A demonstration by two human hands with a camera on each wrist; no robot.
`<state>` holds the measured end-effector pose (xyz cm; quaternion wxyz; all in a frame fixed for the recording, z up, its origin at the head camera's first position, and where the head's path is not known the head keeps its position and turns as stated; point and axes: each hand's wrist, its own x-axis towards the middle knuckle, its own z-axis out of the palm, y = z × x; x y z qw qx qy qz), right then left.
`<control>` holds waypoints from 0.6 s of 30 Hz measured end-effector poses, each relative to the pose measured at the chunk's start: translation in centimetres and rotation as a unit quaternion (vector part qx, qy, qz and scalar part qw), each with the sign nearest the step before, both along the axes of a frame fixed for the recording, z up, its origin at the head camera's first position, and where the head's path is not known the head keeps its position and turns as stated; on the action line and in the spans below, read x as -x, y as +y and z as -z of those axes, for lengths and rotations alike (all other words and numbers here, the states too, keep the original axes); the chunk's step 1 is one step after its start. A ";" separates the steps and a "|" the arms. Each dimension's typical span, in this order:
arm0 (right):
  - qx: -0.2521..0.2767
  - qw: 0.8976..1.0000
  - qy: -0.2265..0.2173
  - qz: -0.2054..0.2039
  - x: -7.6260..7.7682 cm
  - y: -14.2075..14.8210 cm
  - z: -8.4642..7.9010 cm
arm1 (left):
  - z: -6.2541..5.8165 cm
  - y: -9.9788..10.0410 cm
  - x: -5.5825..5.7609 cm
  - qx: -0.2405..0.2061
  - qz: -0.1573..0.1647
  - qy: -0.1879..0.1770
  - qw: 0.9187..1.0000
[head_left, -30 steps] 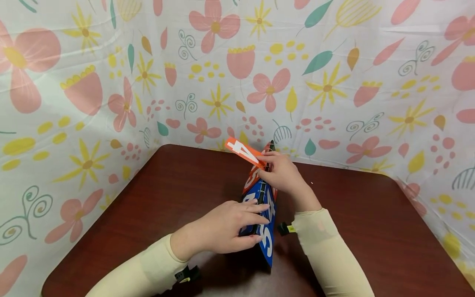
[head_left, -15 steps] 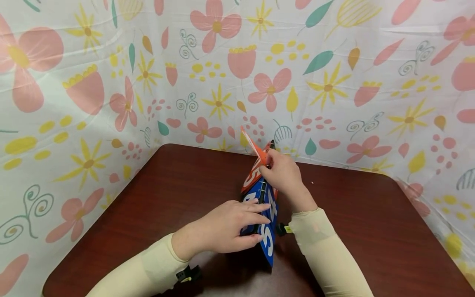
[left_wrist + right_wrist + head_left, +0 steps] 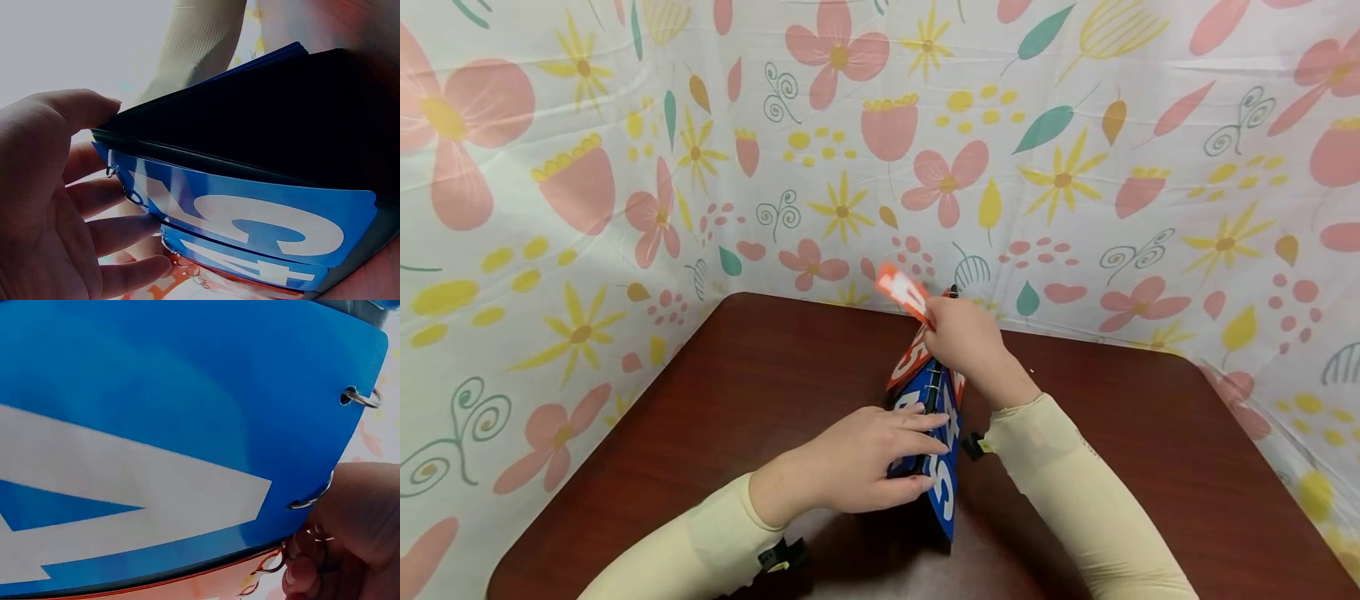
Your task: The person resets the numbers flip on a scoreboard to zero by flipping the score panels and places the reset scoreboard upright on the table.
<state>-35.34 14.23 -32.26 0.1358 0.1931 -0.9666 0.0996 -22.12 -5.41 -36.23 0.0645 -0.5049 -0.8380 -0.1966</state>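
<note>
A tabletop flip scoreboard (image 3: 943, 492) stands like a tent, blue number cards at its near end and red ones (image 3: 912, 354) at its far end, all hung on metal rings along the ridge. My left hand (image 3: 861, 458) rests over the blue end with fingers laid across the ridge. In the left wrist view its thumb touches the ridge end and the fingers lie by the rings of the blue cards (image 3: 262, 219). At the far end my right hand (image 3: 973, 346) pinches an orange-red number card (image 3: 898, 292) with a white 4, raised above the ridge. Its fingertips are partly hidden.
The dark brown table (image 3: 775, 367) has rounded corners, its far edge close to a flower-patterned curtain (image 3: 850, 150). A small black wrist camera (image 3: 782, 554) hangs under the left sleeve, another (image 3: 976, 446) beside the right sleeve.
The raised orange-red card turned edge-on and now shows its white 4 again, a little higher and further right. My right hand shifted slightly with it. My left hand stayed in place.
</note>
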 end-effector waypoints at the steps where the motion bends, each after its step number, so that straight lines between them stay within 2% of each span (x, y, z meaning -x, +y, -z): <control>1: -0.007 1.000 -0.004 -0.005 0.1 -0.1 -0.2 | 0.0 0.0 0.0 0.000 0.001 0.001 1.000; 6: -0.056 0.997 -0.028 -0.039 0.5 -0.5 -1.2 | -0.1 0.0 0.1 0.004 -0.003 -0.003 1.000; 10: -0.109 0.991 -0.036 -0.066 0.8 -1.1 -1.7 | -0.2 -0.1 0.2 0.002 -0.002 -0.009 1.000; 18: -0.152 0.984 -0.046 -0.078 1.3 -1.3 -1.0 | 0.1 -0.1 0.2 0.006 0.000 0.002 1.000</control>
